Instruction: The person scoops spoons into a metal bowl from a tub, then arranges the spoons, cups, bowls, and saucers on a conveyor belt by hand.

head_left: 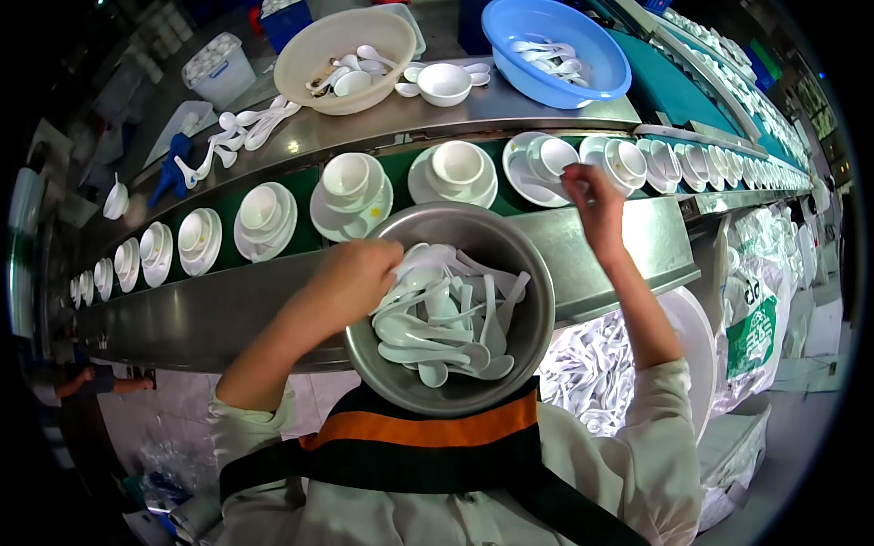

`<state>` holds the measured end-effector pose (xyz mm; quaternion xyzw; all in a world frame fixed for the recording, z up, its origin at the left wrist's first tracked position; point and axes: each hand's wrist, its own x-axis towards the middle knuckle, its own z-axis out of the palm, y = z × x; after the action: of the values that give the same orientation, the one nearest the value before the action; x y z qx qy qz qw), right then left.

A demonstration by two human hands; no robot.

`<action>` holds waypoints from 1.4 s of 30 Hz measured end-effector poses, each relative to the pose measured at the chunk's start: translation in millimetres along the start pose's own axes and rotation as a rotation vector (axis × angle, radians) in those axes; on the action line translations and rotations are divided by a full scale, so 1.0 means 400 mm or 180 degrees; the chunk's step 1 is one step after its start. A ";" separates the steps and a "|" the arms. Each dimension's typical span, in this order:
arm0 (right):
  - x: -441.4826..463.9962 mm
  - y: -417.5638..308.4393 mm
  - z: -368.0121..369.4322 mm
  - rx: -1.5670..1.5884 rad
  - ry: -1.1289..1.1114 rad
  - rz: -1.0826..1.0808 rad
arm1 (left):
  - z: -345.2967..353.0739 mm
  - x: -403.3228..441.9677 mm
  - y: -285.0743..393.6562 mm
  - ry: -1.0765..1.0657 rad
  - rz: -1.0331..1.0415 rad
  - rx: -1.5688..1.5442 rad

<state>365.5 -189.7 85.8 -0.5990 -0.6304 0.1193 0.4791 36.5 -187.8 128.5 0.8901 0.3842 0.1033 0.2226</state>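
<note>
A steel bowl full of white soup spoons sits in front of my body. My left hand is over its left rim, fingers curled round a spoon at the edge of the heap; its fingertips are partly hidden. My right hand is raised at a white cup on the conveyor, its fingers pinched by the cup's rim. Whatever that pinch holds, if anything, is too small to make out. The cup stands with a small bowl on a plate.
Matching sets of tableware line the green conveyor both ways. Behind it stand a cream basin and a blue basin, both with spoons. A large white tub of spoons is at my right. Loose spoons lie on the ledge.
</note>
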 end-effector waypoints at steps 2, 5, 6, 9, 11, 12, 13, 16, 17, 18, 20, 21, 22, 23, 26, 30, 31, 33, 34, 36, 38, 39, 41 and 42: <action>-0.031 0.110 0.063 -0.0590 -0.0181 -0.0837 | -0.038 0.029 -0.003 0.0171 -0.0461 -0.1217; -0.045 0.171 0.110 -0.1186 -0.0597 -0.1186 | -0.038 0.086 -0.092 0.0728 -0.1181 -0.1888; -0.043 0.184 0.122 -0.1463 -0.0794 -0.1285 | -0.019 0.109 -0.142 0.0703 -0.1481 -0.1812; -0.008 0.116 0.124 -0.0993 -0.0817 -0.1211 | 0.092 0.154 -0.270 0.0607 -0.2198 -0.1613; 0.008 0.001 0.096 -0.0707 -0.0640 -0.0886 | 0.197 0.163 -0.362 0.0934 -0.1694 -0.0900; 0.009 -0.066 0.071 -0.0609 -0.0819 -0.0757 | 0.221 0.160 -0.367 0.1113 -0.1454 -0.0982; 0.004 -0.115 0.051 -0.0539 -0.1108 -0.1227 | 0.214 0.159 -0.361 0.1093 -0.1445 -0.0989; -0.050 -0.172 0.024 -0.1016 -0.1728 -0.2264 | 0.097 0.136 -0.273 0.0030 -0.2213 -0.1355; -0.062 -0.179 0.016 -0.1323 -0.1893 -0.2544 | 0.080 0.126 -0.257 0.0015 -0.2186 -0.1332; -0.073 -0.186 0.008 -0.1603 -0.2047 -0.2840 | 0.068 0.115 -0.249 0.0612 -0.1799 -0.0611; -0.079 -0.199 -0.011 -0.1940 -0.2444 -0.2832 | 0.027 0.095 -0.183 0.1273 -0.1128 -0.0053; -0.078 -0.206 -0.023 -0.2061 -0.2580 -0.2821 | -0.002 0.087 -0.116 0.1354 -0.0875 -0.0213; -0.068 -0.220 -0.043 -0.1883 -0.2457 -0.2568 | -0.021 0.071 -0.050 0.0883 -0.0808 -0.0320; -0.057 -0.232 -0.063 -0.1710 -0.2338 -0.2325 | -0.018 0.052 -0.001 0.0420 -0.0740 -0.0430; -0.014 -0.221 -0.101 -0.1287 -0.1224 -0.1043 | 0.054 0.016 0.042 -0.0579 -0.0298 0.0699; -0.010 -0.006 -0.034 -0.0529 -0.1436 0.1029 | 0.132 0.012 0.009 -0.0726 -0.0278 0.0847; -0.020 0.032 -0.001 -0.0776 -0.1545 0.1241 | 0.132 0.016 0.007 -0.0658 -0.0230 0.0795; -0.035 0.116 0.069 -0.1314 -0.1587 0.0826 | 0.098 0.018 0.016 -0.0309 -0.0069 0.0690; -0.032 0.124 0.101 -0.1662 -0.1358 0.0559 | 0.074 0.025 0.018 -0.0153 0.0000 0.0575; -0.026 0.113 0.143 -0.1957 -0.1106 0.0314 | 0.044 0.039 0.007 0.0043 0.0102 0.0351; 0.001 0.062 0.141 -0.2553 -0.1331 0.0066 | 0.008 0.053 0.014 -0.0001 -0.0053 0.0095; 0.009 0.030 0.131 -0.2551 -0.1311 0.0065 | -0.014 0.061 0.025 -0.0035 -0.0214 -0.0200; 0.015 -0.048 0.095 -0.2008 -0.0880 -0.0219 | -0.047 0.083 0.048 -0.0014 -0.0334 -0.0424; 0.014 -0.090 0.074 -0.2024 -0.0880 -0.0226 | -0.054 0.096 0.057 0.0074 -0.0376 -0.0810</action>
<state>321.3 -181.3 99.3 -0.6742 -0.7154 -0.0198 0.1824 69.7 -166.7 158.7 0.8292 0.4222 0.1482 0.3349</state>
